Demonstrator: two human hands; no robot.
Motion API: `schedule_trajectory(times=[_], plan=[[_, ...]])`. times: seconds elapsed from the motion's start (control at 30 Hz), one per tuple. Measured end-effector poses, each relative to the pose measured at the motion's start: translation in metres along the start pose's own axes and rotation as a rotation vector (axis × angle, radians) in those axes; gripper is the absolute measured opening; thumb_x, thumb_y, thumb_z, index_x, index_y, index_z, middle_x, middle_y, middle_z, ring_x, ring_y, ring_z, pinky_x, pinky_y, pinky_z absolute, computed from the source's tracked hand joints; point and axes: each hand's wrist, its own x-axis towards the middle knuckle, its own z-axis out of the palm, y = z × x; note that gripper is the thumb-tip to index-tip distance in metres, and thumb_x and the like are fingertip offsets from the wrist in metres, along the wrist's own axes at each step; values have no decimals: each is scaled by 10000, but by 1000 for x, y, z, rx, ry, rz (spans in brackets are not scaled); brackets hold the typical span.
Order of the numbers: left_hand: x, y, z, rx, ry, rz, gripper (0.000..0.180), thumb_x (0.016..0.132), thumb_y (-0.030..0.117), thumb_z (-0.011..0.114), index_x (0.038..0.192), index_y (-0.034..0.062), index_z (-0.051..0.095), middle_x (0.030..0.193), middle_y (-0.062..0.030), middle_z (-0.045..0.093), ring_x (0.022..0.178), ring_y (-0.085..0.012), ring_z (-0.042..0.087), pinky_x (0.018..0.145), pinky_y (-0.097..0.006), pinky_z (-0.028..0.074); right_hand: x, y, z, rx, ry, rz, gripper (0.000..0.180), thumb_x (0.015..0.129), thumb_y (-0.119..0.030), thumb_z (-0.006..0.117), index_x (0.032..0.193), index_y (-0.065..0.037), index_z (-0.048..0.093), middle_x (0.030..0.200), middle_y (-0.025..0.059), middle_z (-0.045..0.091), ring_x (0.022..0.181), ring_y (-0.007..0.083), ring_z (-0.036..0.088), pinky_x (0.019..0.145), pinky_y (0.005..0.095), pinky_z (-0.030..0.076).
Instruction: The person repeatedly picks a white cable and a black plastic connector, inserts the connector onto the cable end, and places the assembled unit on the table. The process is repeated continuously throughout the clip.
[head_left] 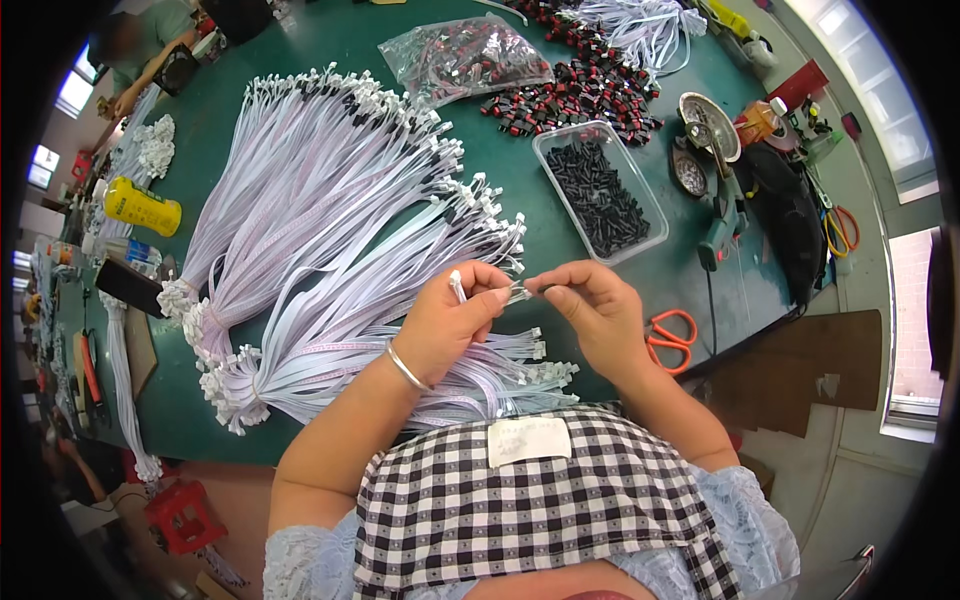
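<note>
White ribbon cable end (518, 292) pinched between left hand (452, 318) and right hand (592, 308), both closed on it, raised over green table (330, 40) for close fingertip work.

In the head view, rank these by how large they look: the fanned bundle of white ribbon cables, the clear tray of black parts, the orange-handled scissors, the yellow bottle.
1. Fanned bundle of white ribbon cables, by far the largest.
2. Clear tray of black parts.
3. Yellow bottle and orange-handled scissors look about alike; fisheye bending near the rim leaves their order unsure.
</note>
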Motion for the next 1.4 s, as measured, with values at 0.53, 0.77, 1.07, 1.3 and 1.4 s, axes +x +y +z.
schedule_trajectory(times=[0.53, 0.77, 1.07, 1.3, 1.4], plan=[[3, -1, 1, 32, 20, 13, 101, 866, 82, 603, 941, 19, 577, 722, 17, 534, 543, -32, 427, 474, -158, 331, 9, -1, 6, 245, 89, 107, 110, 830, -4, 635, 937, -2, 613, 862, 13, 615, 771, 57, 562, 692, 197, 454], [2, 0, 1, 29, 22, -5, 104, 865, 73, 601, 949, 17, 576, 733, 17, 536, 535, -32, 424, 470, -161, 333, 9, -1, 8, 173, 92, 54, 106, 832, -3, 636, 935, -3, 612, 866, 12, 617, 783, 60, 570, 703, 199, 459], [2, -3, -1, 41, 15, 8, 94, 865, 59, 596, 947, 18, 577, 732, 20, 533, 543, -31, 426, 472, -161, 333, 6, 0, 11, 198, 94, 38, 94, 833, 0, 638, 925, -2, 618, 873, 17, 623, 793, 62, 574, 707, 200, 462], [1, -3, 0, 40, 22, 11, 88, 865, 54, 591, 944, 19, 577, 738, 19, 534, 546, -33, 431, 474, -161, 336, 5, 0, 12, 142, 92, -11, 94, 835, 8, 633, 928, 3, 621, 893, 23, 621, 805, 69, 578, 712, 203, 466], [2, -4, 0, 41, 17, 10, 89, 865, 57, 591, 944, 19, 577, 741, 19, 536, 548, -34, 432, 477, -161, 341, 5, 1, 11, 115, 84, -25, 94, 838, 9, 628, 932, 8, 620, 899, 24, 621, 808, 72, 580, 716, 204, 467]])
